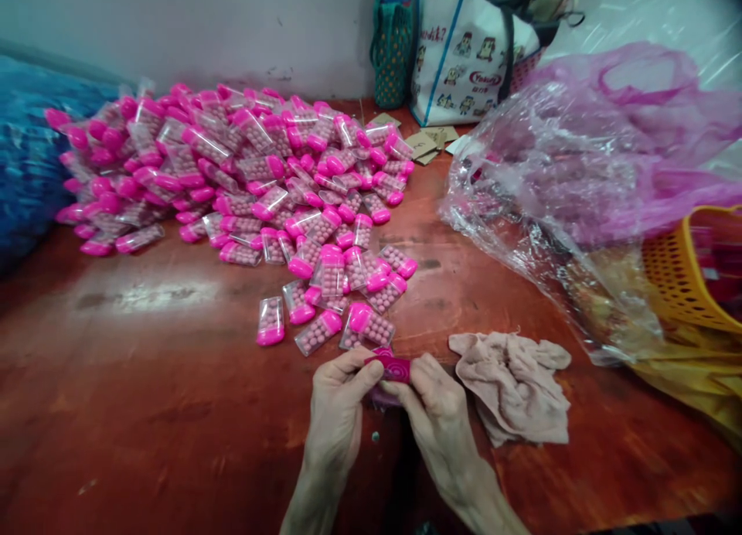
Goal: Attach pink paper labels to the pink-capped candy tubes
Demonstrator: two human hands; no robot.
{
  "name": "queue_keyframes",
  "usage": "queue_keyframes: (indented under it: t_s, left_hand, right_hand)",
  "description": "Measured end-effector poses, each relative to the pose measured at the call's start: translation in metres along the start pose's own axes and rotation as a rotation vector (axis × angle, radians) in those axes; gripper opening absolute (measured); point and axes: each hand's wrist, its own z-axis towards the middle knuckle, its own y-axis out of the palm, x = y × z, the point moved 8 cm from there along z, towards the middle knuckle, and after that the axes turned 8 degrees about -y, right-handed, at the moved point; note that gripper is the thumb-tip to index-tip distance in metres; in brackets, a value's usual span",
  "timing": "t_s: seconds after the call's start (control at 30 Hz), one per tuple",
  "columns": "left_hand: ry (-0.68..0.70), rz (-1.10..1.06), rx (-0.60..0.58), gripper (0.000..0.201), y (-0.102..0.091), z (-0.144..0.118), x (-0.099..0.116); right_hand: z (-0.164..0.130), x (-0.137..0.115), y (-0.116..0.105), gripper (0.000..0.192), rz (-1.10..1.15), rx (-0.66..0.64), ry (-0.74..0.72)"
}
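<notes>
Between my two hands, near the front of the table, is a small dark pink label (pixel 397 368) with a ring pattern. My left hand (pixel 342 392) pinches its left end between thumb and fingers. At the other end, my right hand (pixel 437 396) grips it with closed fingers. Something purplish shows just beneath the label, partly hidden by the hands. Close in front of them lie clear containers with bright pink caps, filled with small pink balls, such as one container (pixel 374 326). A large heap (pixel 232 164) of the same containers spreads behind, to the left.
A crumpled beige cloth (pixel 513 384) lies right of my hands. Further right are clear and pink plastic bags (pixel 580 148) and a yellow basket (pixel 675 264). A white printed bag (pixel 464 59) stands by the wall, cardboard pieces (pixel 429 143) before it. Blue plastic (pixel 32 156) borders the left.
</notes>
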Motion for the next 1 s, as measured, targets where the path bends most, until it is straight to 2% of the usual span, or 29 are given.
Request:
queue_keyframes:
  t_s: [0.1, 0.23, 0.33, 0.43, 0.57, 0.73, 0.83, 0.93, 1.0]
  left_hand:
    - [-0.065, -0.079, 0.0, 0.01, 0.001, 0.0, 0.002]
    - [-0.105, -0.117, -0.01, 0.015, 0.002, 0.001, 0.008]
    - [-0.067, -0.109, 0.006, 0.014, 0.0, 0.001, 0.017]
    - [-0.038, -0.121, 0.043, 0.014, -0.005, 0.002, 0.022]
    - [-0.001, -0.162, 0.086, 0.018, -0.012, 0.006, 0.022]
    - [-0.018, -0.217, 0.069, 0.016, -0.02, 0.01, 0.011]
    - [0.005, -0.205, 0.085, 0.018, -0.025, 0.009, 0.013]
    - [0.041, -0.207, 0.141, 0.023, -0.029, 0.007, 0.02]
    - [0.061, -0.208, 0.185, 0.026, -0.031, 0.006, 0.024]
  right_hand:
    - [0.007, -0.012, 0.0, 0.027, -0.011, -0.005, -0.118]
    - [0.015, -0.023, 0.001, 0.03, 0.035, -0.036, -0.122]
    - [0.019, -0.024, 0.008, 0.024, 0.131, -0.093, -0.04]
    - [0.018, -0.015, 0.017, 0.012, 0.229, -0.111, 0.11]
    - [0.013, -0.001, 0.03, 0.02, 0.321, -0.095, 0.238]
    - [0.014, -0.008, 0.035, 0.026, 0.251, -0.185, 0.106]
    - [0.016, -0.01, 0.034, 0.026, 0.193, -0.265, 0.099]
    - [0.022, -0.014, 0.029, 0.008, 0.2, -0.213, 0.078]
    - [0.024, -0.013, 0.029, 0.027, 0.238, -0.17, 0.105]
